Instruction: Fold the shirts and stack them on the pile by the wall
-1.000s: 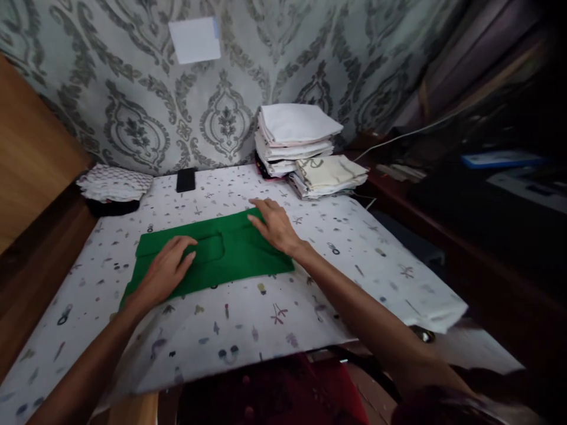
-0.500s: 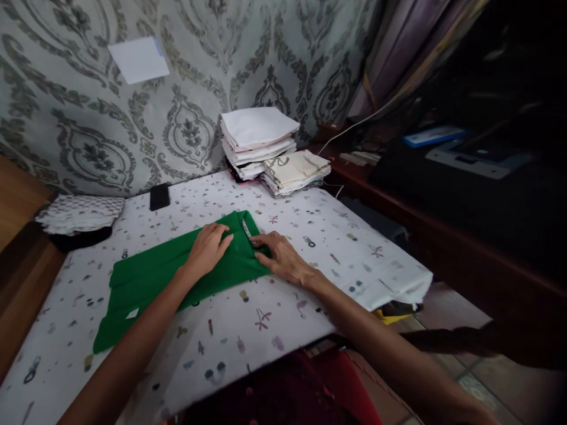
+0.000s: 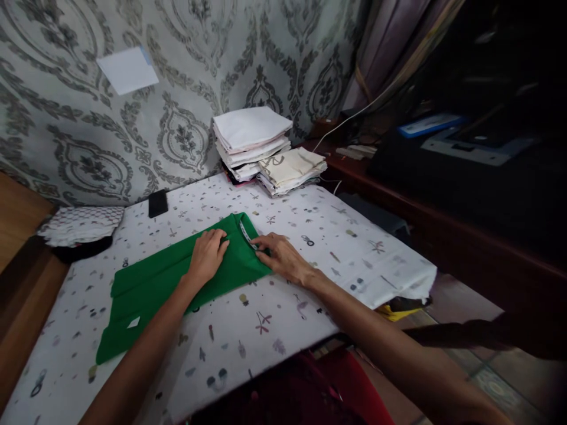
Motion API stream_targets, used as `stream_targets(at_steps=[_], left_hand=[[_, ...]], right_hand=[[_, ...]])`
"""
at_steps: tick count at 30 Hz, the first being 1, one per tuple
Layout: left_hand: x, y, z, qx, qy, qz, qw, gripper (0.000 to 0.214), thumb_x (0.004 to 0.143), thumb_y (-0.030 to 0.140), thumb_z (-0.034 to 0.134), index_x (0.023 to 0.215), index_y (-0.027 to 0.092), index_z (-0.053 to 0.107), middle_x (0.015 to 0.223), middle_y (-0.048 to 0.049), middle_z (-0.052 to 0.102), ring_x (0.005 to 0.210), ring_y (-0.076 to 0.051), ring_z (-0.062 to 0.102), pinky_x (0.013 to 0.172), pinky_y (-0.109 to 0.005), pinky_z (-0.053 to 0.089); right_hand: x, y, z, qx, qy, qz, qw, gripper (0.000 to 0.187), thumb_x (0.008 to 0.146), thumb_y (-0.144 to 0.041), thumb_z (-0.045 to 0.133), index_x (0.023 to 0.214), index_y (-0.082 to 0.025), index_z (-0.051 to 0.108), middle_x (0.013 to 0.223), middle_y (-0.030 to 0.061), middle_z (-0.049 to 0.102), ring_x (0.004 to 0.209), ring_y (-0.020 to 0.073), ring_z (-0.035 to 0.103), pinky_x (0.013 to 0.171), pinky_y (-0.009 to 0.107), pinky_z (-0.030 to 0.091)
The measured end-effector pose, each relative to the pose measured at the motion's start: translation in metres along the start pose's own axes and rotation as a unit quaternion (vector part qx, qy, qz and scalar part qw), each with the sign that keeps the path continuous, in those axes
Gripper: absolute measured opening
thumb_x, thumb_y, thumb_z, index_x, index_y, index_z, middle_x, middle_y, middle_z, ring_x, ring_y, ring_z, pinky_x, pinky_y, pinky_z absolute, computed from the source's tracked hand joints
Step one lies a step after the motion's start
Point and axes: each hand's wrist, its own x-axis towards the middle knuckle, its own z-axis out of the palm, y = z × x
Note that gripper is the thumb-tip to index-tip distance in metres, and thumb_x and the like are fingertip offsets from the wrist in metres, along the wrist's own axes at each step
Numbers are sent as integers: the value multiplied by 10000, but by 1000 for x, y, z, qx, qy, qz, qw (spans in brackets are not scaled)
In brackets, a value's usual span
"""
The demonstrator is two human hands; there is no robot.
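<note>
A green T-shirt (image 3: 155,295) lies folded into a long flat strip on the patterned white cloth. A small white tag (image 3: 133,322) shows near its left end, and a white printed tape (image 3: 246,234) runs along the neckline at its right end. Resting on the shirt's upper middle, my left hand (image 3: 207,255) is open, palm down with fingers loosely bent. My right hand (image 3: 283,258) is at the neckline end, thumb and forefinger closed on the collar fabric beside the tape.
Folded cloths stand in a tall white pile (image 3: 252,130) and a lower cream pile (image 3: 292,168) at the back. A black phone (image 3: 157,203) and a stack of patterned cloth (image 3: 82,227) are at the left. A dark wooden desk (image 3: 443,230) borders the right side.
The view has shifted slightly. Both hands keep nearly the same places on the green T-shirt, with the right fingers still at the collar.
</note>
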Motion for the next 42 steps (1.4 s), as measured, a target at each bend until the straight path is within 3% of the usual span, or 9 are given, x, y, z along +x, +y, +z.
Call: stream_targets(at_steps=[5, 8, 11, 19, 24, 26, 30, 36, 42], left_hand=[[-10, 13, -4, 40, 70, 49, 996, 220, 1007, 196, 396, 1180, 184, 531, 1141, -123, 597, 1084, -279, 546, 911, -425, 455], [-13, 15, -1, 34, 37, 76, 996, 230, 998, 142, 355, 1072, 192, 567, 1078, -107, 589, 1033, -261, 545, 889, -406, 462], [-15, 11, 6, 31, -6, 54, 998, 231, 977, 123, 360, 1023, 190, 577, 1029, -101, 579, 970, -264, 534, 852, -413, 466], [-18, 8, 13, 29, -1, 38, 999, 226, 978, 152, 360, 1050, 197, 569, 1052, -109, 574, 972, -275, 521, 861, -430, 445], [-17, 7, 12, -2, 7, 17, 1000, 158, 970, 183, 404, 1057, 212, 532, 1075, -99, 596, 1011, -269, 555, 880, -422, 450], [-15, 5, 11, -14, 11, 2, 1000, 135, 972, 217, 427, 1070, 211, 519, 1078, -99, 614, 1027, -271, 567, 888, -422, 456], [-7, 0, 10, -16, 6, -25, 1000, 173, 972, 307, 479, 1099, 200, 526, 1053, -101, 642, 1012, -279, 586, 881, -421, 466], [1, -7, 4, -48, -4, -44, 998, 90, 940, 296, 515, 905, 222, 552, 896, -40, 632, 881, -234, 607, 792, -359, 468], [-6, -5, 1, -11, -10, -27, 1000, 88, 958, 268, 506, 1017, 220, 550, 1035, -72, 650, 1015, -256, 598, 875, -405, 469]], right_hand=[[-1, 2, -1, -1, 10, -6, 1000, 330, 880, -218, 571, 1186, -244, 689, 924, 46, 681, 810, 183, 598, 795, 338, 465], [-1, 2, -3, 2, 16, -12, 1000, 306, 905, -253, 555, 1176, -232, 694, 893, 49, 679, 808, 190, 599, 802, 345, 464], [-2, 0, -6, 16, 22, -1, 1000, 305, 947, -303, 510, 1175, -215, 693, 900, 61, 690, 808, 199, 610, 802, 354, 463], [-1, 3, -12, 137, 52, 45, 988, 323, 995, -313, 431, 1188, -191, 659, 912, 36, 750, 776, 167, 636, 719, 294, 449], [-1, 5, -10, 106, 34, 29, 993, 298, 976, -317, 481, 1177, -202, 669, 939, 33, 736, 712, 148, 598, 722, 303, 445], [-1, 7, -9, 79, 17, 9, 997, 317, 943, -371, 565, 1201, -216, 663, 972, 41, 732, 801, 175, 618, 766, 323, 457], [-1, 9, -4, -1, -32, -36, 999, 556, 787, -391, 768, 1297, -232, 619, 1107, 76, 715, 1070, 271, 596, 965, 450, 435], [-1, 8, 0, -47, -35, -31, 998, 494, 804, -216, 682, 1293, -245, 624, 1103, 70, 700, 1107, 271, 588, 1006, 463, 417], [-4, 9, -1, 6, -24, -15, 1000, 410, 790, -242, 692, 1200, -244, 685, 1081, 74, 700, 1031, 262, 626, 943, 445, 474]])
